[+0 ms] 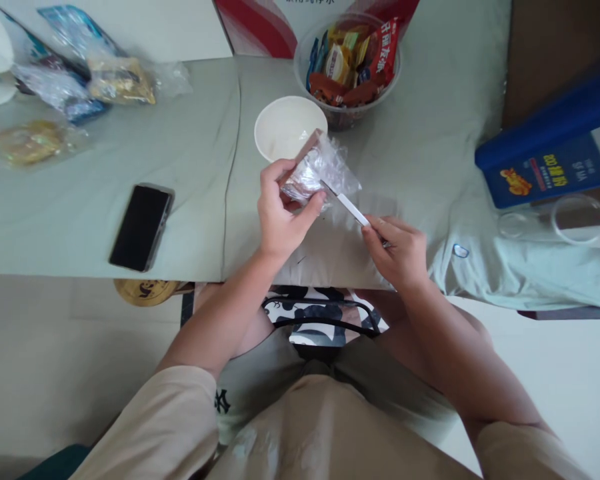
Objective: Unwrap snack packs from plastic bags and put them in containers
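My left hand [285, 217] grips a small box wrapped in clear film [304, 175], tilted over the near edge of a white bowl [285, 127]. Loose film sticks out from the box's right side. A slim white-handled cutter [351, 208] is in my right hand [400, 253], its dark tip pointing up and left against the film. Behind the bowl, to the right, stands a clear round tub [397, 73] of packaged snacks.
A black phone [141, 227] lies left of my hands near the table edge. Plastic-wrapped packets [120, 80] are at the back left. On the right are a blue box [540, 160] and a clear plastic cup [577, 219]. A green cloth [195, 167] covers the table.
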Motion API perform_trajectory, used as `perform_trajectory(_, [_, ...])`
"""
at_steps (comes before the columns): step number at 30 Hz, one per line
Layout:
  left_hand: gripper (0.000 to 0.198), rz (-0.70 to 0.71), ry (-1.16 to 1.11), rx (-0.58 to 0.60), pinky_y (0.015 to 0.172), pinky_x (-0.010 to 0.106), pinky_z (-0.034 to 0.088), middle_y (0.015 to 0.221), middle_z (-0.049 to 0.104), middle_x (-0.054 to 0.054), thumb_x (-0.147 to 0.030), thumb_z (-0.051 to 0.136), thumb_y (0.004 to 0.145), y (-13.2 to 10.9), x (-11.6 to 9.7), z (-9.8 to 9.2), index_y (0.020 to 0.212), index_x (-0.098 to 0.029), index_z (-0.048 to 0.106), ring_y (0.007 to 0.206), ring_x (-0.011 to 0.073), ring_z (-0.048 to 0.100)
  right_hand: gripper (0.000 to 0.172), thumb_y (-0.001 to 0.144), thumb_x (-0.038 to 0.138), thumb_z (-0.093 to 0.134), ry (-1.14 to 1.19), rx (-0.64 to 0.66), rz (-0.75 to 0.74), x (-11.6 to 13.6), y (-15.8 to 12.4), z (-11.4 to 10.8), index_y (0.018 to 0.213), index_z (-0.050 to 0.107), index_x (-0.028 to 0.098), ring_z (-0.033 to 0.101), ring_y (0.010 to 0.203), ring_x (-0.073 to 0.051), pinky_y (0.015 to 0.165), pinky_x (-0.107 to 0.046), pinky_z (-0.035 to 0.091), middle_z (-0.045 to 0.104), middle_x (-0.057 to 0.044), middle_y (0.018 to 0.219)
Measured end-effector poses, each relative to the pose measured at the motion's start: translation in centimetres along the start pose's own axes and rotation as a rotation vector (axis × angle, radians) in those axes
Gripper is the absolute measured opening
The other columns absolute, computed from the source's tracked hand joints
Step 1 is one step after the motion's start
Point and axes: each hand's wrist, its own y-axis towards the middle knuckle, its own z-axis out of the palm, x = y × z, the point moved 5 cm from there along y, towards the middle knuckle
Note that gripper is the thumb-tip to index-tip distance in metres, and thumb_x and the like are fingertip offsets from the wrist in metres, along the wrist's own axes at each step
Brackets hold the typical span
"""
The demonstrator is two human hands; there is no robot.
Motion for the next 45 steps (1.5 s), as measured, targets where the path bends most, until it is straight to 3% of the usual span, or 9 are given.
perform_trajectory(8, [0.083,0.104,0.06,-0.148,0.096,0.036,0.056,0.143,0.054,0.01,-0.074,0.078,0.08,0.8,-1.1,-2.6,0.142,-0.032,0.045,0.131,0.0301,0.059,0.029,0.098,0.04,0.058,-0.067,-0.002,0.1,-3.0,0.5,-1.9,0.093,0.08,0.022,0.064,0.066,-0.022,0.065,-0.036,0.05,0.071,-0.007,0.072])
perform_trajectory(12, [0.066,0.204,0.067,0.059,0.092,0.036,0.057,0.132,0.062,0.009,-0.064,0.08,0.083,-0.2,-0.8,-0.9,0.132,-0.028,0.053,0.12,0.0272,0.065,0.026,0.094,0.039,0.058,-0.193,-0.109,0.179,-5.6,1.0,-3.1,0.098,0.077,0.021,0.068,0.08,-0.027,0.077,-0.042,0.054,0.074,-0.011,0.088])
perform_trajectory(17, [0.045,0.337,0.335,0.414,0.091,0.033,0.059,0.125,0.068,0.008,-0.03,0.072,0.092,-2.3,-0.5,3.1,0.134,-0.024,0.056,0.106,0.0206,0.071,0.034,0.094,0.041,0.052,-0.371,-0.05,0.191,-7.5,1.6,-2.1,0.104,0.075,0.018,0.066,0.098,-0.035,0.092,-0.052,0.052,0.074,-0.016,0.097])
perform_trajectory(23, [0.067,0.405,0.544,0.428,0.121,0.053,0.046,0.159,0.049,0.02,-0.035,0.082,0.084,-2.0,-1.0,3.5,0.143,-0.02,0.053,0.145,0.0363,0.054,0.038,0.09,0.035,0.055,-0.462,-0.136,0.174,-7.4,1.6,-1.8,0.119,0.072,0.016,0.063,0.111,-0.04,0.1,-0.06,0.05,0.07,-0.02,0.112])
perform_trajectory(27, [0.079,0.363,0.547,0.504,0.122,0.056,0.045,0.156,0.055,0.018,-0.035,0.088,0.079,-1.8,-1.0,3.0,0.147,-0.022,0.05,0.145,0.0367,0.054,0.031,0.091,0.028,0.056,-0.256,-0.141,0.04,-5.2,1.2,-1.4,0.118,0.069,0.018,0.068,0.104,-0.034,0.095,-0.052,0.056,0.071,-0.017,0.107])
perform_trajectory(32, [0.036,0.169,0.274,0.37,0.098,0.036,0.061,0.126,0.074,0.01,-0.019,0.061,0.095,-0.8,-0.3,1.5,0.131,-0.02,0.056,0.113,0.0221,0.074,0.044,0.088,0.019,0.057,-0.017,0.05,-0.136,-2.1,0.3,0.5,0.132,0.062,0.024,0.068,0.119,-0.031,0.101,-0.049,0.057,0.072,-0.014,0.128])
perform_trajectory(39, [0.042,-0.157,-0.015,0.264,0.065,0.028,0.062,0.098,0.076,0.002,-0.003,0.049,0.085,0.5,1.4,0.9,0.121,-0.024,0.054,0.074,0.0157,0.073,0.058,0.08,0.013,0.057,-0.042,0.12,-0.062,-1.9,0.2,1.2,0.137,0.064,0.025,0.066,0.094,-0.026,0.082,-0.041,0.06,0.063,-0.009,0.104])
perform_trajectory(42, [0.045,-0.098,0.073,0.249,0.065,0.028,0.061,0.096,0.075,0.001,-0.001,0.048,0.083,0.8,1.4,0.6,0.122,-0.024,0.055,0.068,0.0138,0.069,0.038,0.078,0.012,0.058,-0.007,0.064,-0.097,-1.8,0.2,0.4,0.111,0.073,0.025,0.065,0.098,-0.026,0.085,-0.041,0.058,0.06,-0.009,0.105])
perform_trajectory(45, [0.05,-0.033,0.137,0.229,0.074,0.03,0.063,0.097,0.074,0.002,0.001,0.047,0.08,1.2,1.9,0.1,0.123,-0.023,0.056,0.08,0.0161,0.072,0.015,0.079,0.013,0.06,0.041,-0.055,-0.127,-2.4,0.4,-1.1,0.085,0.068,0.024,0.066,0.1,-0.025,0.089,-0.043,0.057,0.063,-0.009,0.107])
